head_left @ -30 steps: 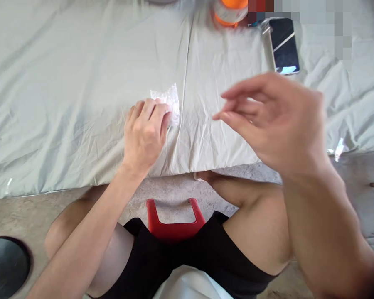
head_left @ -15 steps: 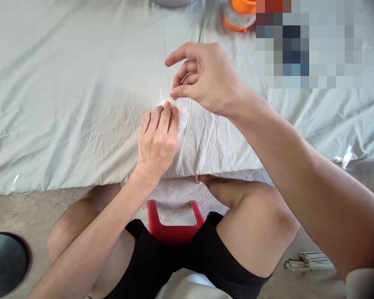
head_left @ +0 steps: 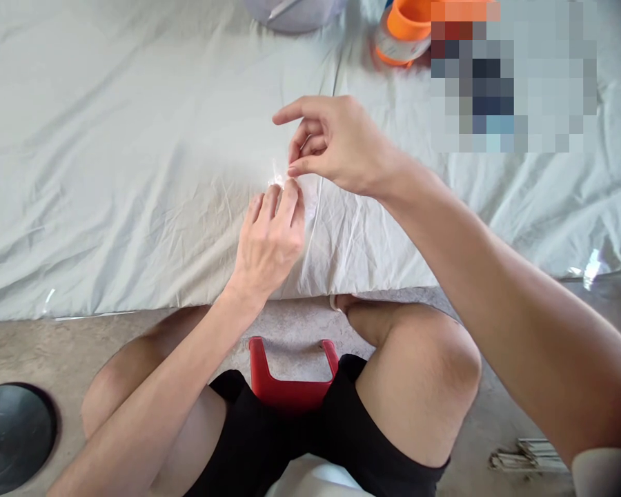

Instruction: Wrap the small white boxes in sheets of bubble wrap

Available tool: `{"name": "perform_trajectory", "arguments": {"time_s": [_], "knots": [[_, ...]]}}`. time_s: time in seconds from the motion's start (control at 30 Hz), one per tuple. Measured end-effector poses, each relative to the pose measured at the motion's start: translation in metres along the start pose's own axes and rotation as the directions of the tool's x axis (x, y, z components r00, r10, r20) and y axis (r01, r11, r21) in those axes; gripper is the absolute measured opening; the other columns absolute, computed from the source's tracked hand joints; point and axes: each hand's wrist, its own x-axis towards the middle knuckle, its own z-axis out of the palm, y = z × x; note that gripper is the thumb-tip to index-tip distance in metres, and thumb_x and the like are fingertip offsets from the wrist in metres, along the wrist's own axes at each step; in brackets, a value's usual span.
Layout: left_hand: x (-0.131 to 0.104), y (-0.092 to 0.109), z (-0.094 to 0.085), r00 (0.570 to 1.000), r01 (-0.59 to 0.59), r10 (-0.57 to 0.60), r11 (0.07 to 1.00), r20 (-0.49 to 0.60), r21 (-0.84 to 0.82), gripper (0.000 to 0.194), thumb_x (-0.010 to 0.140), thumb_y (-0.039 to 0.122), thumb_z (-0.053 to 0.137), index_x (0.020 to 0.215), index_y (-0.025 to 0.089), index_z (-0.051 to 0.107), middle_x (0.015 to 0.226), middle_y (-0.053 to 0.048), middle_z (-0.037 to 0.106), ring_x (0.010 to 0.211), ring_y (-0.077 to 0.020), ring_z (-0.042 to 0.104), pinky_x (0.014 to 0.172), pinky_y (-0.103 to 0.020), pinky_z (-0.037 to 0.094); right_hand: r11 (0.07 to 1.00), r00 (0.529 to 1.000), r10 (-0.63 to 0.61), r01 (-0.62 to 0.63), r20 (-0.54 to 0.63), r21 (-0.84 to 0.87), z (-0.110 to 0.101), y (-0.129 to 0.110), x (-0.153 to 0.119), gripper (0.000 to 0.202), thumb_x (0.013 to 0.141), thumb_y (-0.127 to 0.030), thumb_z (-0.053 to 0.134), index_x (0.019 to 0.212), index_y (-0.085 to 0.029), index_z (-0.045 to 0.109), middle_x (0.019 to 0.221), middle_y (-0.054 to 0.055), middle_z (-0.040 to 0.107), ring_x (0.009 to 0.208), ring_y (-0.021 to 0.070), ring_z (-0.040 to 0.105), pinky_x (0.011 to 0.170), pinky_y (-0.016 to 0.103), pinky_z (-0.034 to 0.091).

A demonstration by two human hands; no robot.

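My left hand [head_left: 272, 238] is closed over a small piece of clear plastic [head_left: 310, 197], perhaps a bag, on the pale cloth [head_left: 134, 172]. Its fingers are bent and hide most of the plastic; a crinkled, shiny bit shows just past the fingertips. Just above and to the right is my right hand [head_left: 336, 141], its index finger stretched out to the left. The thumb and middle finger of that hand come together by the plastic's crinkled end. Whatever they pinch is too small to make out.
An orange-rimmed clear container [head_left: 403, 34] stands at the back right, beside a blurred-out patch. A grey round container [head_left: 294, 14] is at the far edge of view. Below are a red plastic stool [head_left: 290, 393], a black disc [head_left: 15, 442] and thin sticks [head_left: 533, 455] on the floor.
The view has shifted slightly, showing more of the grey container. My left hand's fingers are drawn up closer to my right thumb. The right hand keeps nearly the same pose.
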Motion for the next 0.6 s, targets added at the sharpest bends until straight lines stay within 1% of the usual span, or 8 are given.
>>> {"name": "perform_trajectory", "arguments": {"time_s": [0.1,0.2,0.33,0.4,0.5,0.6], "knots": [[0.003,-0.002,0.000,1.000,0.003,-0.003,1.000,0.027,0.006,0.055,0.117,0.010,0.033,0.151,0.024,0.073,0.161,-0.017,0.074,0.145,-0.0400,0.075,0.126,-0.065,0.054,1.000,0.999,0.005,-0.005,-0.043,0.010,0.005,0.000,-0.002,0.052,0.074,-0.024,0.098,0.121,-0.040,0.081,0.086,-0.005,0.081,0.095,0.0307,0.084,0.091,0.050,0.070],[0.006,-0.003,-0.001,0.999,0.005,-0.005,1.000,0.042,-0.002,0.051,0.118,0.012,0.035,0.147,0.024,0.075,0.158,-0.018,0.075,0.144,-0.0402,0.075,0.126,-0.064,0.054,1.000,0.998,0.012,-0.012,-0.055,0.002,0.008,0.000,-0.003,0.051,0.075,-0.024,0.096,0.120,-0.041,0.081,0.089,-0.006,0.082,0.097,0.0300,0.084,0.093,0.049,0.069],[0.009,0.000,-0.001,1.000,0.001,-0.001,1.000,0.026,0.010,0.055,0.118,0.011,0.027,0.141,0.023,0.076,0.148,-0.018,0.080,0.140,-0.0382,0.076,0.123,-0.062,0.054,1.000,0.998,-0.004,0.006,-0.066,0.028,0.010,0.003,-0.001,0.048,0.074,-0.019,0.091,0.115,-0.043,0.080,0.091,-0.008,0.082,0.095,0.0273,0.084,0.094,0.046,0.067],[0.009,0.002,0.000,1.000,0.009,-0.010,1.000,0.014,0.026,0.057,0.117,0.009,0.025,0.138,0.023,0.077,0.145,-0.017,0.081,0.139,-0.0369,0.077,0.122,-0.060,0.055,1.000,0.997,0.002,0.000,-0.076,0.023,0.011,0.006,0.002,0.044,0.076,-0.020,0.090,0.111,-0.043,0.078,0.089,-0.009,0.082,0.097,0.0265,0.083,0.094,0.045,0.065],[0.008,0.004,0.000,1.000,0.004,-0.005,1.000,0.013,0.027,0.057,0.116,0.006,0.027,0.137,0.023,0.078,0.146,-0.018,0.080,0.141,-0.0383,0.076,0.122,-0.063,0.056,1.000,0.996,0.022,-0.022,-0.085,0.007,0.010,0.013,0.006,0.037,0.079,-0.022,0.089,0.106,-0.044,0.076,0.087,-0.010,0.082,0.099,0.0264,0.081,0.097,0.045,0.063],[0.008,0.006,0.000,1.000,-0.016,0.015,0.999,0.015,0.034,0.059,0.115,0.004,0.027,0.138,0.021,0.078,0.147,-0.019,0.079,0.141,-0.0400,0.076,0.122,-0.065,0.055,0.998,0.996,0.047,-0.044,-0.079,0.039,0.010,0.019,0.009,0.032,0.080,-0.020,0.090,0.101,-0.041,0.075,0.084,-0.009,0.082,0.094,0.0264,0.080,0.098,0.047,0.061]]}}
